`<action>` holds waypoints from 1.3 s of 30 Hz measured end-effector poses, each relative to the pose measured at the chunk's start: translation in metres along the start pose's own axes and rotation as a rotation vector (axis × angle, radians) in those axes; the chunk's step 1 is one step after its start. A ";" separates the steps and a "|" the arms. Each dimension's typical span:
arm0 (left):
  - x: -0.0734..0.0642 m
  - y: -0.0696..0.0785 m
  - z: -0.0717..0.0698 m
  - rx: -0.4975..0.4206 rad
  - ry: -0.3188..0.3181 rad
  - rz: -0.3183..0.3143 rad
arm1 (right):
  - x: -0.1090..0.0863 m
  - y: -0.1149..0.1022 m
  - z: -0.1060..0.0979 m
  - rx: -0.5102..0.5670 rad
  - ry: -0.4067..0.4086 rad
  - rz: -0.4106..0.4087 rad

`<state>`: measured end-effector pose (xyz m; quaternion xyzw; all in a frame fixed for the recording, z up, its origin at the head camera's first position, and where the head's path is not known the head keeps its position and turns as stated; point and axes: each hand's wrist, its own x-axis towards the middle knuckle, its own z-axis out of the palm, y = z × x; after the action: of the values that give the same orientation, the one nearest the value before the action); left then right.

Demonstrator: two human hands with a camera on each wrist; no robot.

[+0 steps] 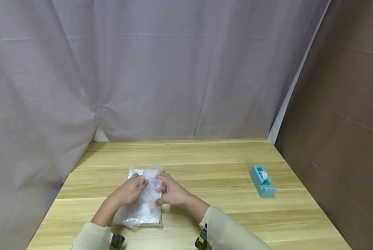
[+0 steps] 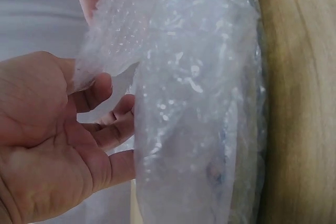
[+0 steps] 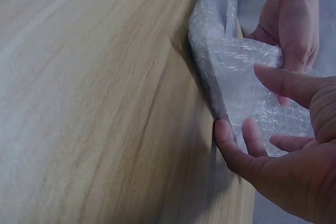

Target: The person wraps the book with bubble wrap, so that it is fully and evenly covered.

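Observation:
A flat, rectangular package in clear bubble wrap point(image 1: 144, 210) lies on the table, left of the middle. What is inside it is mostly hidden by the wrap. My left hand point(image 1: 130, 190) pinches the edge of a raised bubble wrap flap point(image 2: 118, 38) over the package, its other fingers touching the wrapped side in the left wrist view. At the package's right side is my right hand point(image 1: 175, 192), its fingers spread and slightly bent. In the right wrist view its fingertips point(image 3: 224, 129) touch the package edge, while the thumb stands apart from them.
A light blue tape dispenser point(image 1: 262, 181) with a roll of tape stands on the right part of the wooden table point(image 1: 205, 156). Behind the table hangs a grey curtain point(image 1: 173, 76), and a brown curtain point(image 1: 339, 121) runs along the right side.

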<state>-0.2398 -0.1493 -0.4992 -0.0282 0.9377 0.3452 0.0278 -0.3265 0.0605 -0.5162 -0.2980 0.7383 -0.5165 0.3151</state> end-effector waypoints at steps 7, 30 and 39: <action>0.000 0.000 0.001 -0.034 0.014 -0.027 | 0.004 0.001 0.005 -0.153 0.026 -0.033; -0.004 -0.006 0.003 -0.105 0.083 -0.008 | 0.004 0.004 0.013 -0.534 0.004 -0.090; -0.007 0.001 -0.002 -0.030 0.137 0.054 | 0.005 -0.001 0.012 -0.618 -0.030 -0.109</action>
<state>-0.2328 -0.1499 -0.4967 -0.0268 0.9326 0.3569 -0.0460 -0.3206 0.0494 -0.5188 -0.4265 0.8385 -0.2793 0.1925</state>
